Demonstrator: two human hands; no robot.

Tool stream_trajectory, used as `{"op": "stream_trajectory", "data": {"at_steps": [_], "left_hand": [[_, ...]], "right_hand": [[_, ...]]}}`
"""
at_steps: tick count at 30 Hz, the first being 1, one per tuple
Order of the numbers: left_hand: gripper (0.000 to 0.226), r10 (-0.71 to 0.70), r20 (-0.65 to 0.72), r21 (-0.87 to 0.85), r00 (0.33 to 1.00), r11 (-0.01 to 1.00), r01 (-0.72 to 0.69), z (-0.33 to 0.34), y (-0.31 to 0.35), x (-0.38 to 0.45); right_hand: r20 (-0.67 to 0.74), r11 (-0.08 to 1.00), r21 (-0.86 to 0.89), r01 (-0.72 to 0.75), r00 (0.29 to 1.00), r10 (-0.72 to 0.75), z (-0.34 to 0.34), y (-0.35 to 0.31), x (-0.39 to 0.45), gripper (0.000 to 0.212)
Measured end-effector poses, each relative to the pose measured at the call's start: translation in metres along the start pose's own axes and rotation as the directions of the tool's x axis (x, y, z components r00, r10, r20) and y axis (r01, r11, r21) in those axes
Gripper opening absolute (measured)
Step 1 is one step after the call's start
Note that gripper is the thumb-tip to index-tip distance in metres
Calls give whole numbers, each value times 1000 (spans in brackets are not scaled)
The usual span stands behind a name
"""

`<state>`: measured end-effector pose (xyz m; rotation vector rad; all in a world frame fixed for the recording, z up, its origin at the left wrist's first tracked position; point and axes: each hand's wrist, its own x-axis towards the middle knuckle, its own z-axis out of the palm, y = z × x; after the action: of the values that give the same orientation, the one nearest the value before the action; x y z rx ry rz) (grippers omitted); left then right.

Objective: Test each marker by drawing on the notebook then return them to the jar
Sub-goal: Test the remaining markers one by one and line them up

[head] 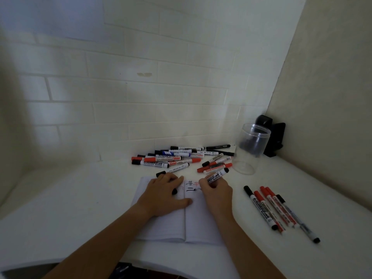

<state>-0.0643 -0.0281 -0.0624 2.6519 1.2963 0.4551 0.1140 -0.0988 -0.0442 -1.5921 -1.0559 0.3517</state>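
An open white notebook lies on the table in front of me, with red and black test marks near its top. My right hand grips a black whiteboard marker with its tip down on the right page. My left hand presses flat on the left page and holds a black cap under its fingers. A clear plastic jar stands upright beyond the notebook to the right, seemingly with no markers in it.
A pile of several red, black and blue markers lies behind the notebook. Several more markers lie in a row to the right. A loose black cap sits by the notebook's top edge. A black object stands in the wall corner.
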Motion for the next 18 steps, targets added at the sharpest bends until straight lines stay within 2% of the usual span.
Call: {"op": "stream_trajectory", "data": {"at_steps": [6, 10, 15, 18], "left_hand": [[116, -2, 15, -4, 1000, 1000, 2, 0, 0, 0], [105, -5, 13, -2, 1000, 1000, 5, 1, 0, 1], [106, 4, 16, 3, 1000, 1000, -4, 0, 0, 0], [108, 2, 16, 8, 1000, 1000, -2, 0, 0, -1]], "right_hand": [[56, 998, -34, 48, 997, -46, 1, -4, -2, 41], [89, 1000, -19, 18, 996, -16, -1, -6, -3, 36], [52, 1000, -8, 2, 999, -2, 0, -4, -2, 31], [47, 1000, -13, 2, 999, -2, 0, -5, -1, 35]]}}
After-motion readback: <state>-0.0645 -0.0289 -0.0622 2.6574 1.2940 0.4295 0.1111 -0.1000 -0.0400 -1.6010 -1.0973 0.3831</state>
